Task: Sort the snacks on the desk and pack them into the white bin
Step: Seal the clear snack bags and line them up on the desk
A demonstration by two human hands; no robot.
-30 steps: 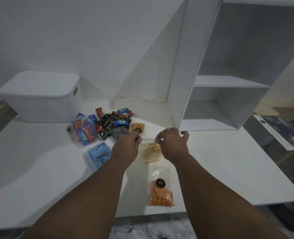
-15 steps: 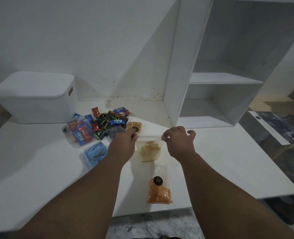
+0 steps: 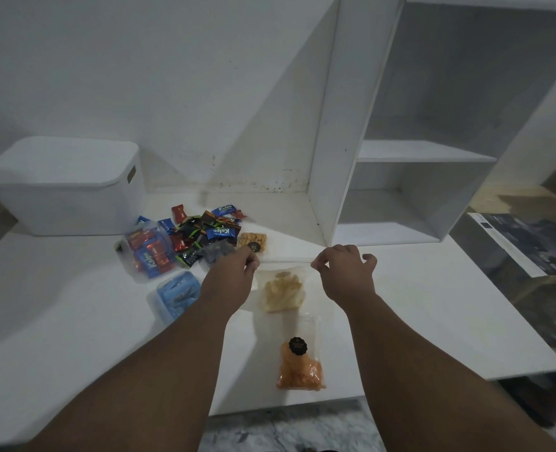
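**2 hands pinch a clear snack bag over a white desk**

The left hand (image 3: 234,272) and the right hand (image 3: 345,272) are both stretched out over the desk, each with fingertips pinched on an upper corner of a clear bag of pale yellow crisps (image 3: 281,290), 1 hand at each side, so its top edge is pulled flat between them. The bag lies on the white desk (image 3: 58,321) near the middle.

Just in front of it, nearer the desk's front edge, lies a clear bag of orange snacks (image 3: 299,363) with a round black sticker. Behind the left hand is a small packet of golden biscuits (image 3: 253,239), and further left a loose heap of small wrapped chocolates (image 3: 204,230) in blue, red and black. Beside the heap stand 2 clear tubs, 1 with red and blue bars (image 3: 149,254) and 1 with light blue packets (image 3: 177,293).

The white bin (image 3: 64,187) sits at the back left corner with its lid on, well apart from the hands. A white shelf unit (image 3: 416,151) stands on the desk's right rear. The wall behind is plain white, scuffed along the bottom. Marbled grey flooring shows below the desk edge.
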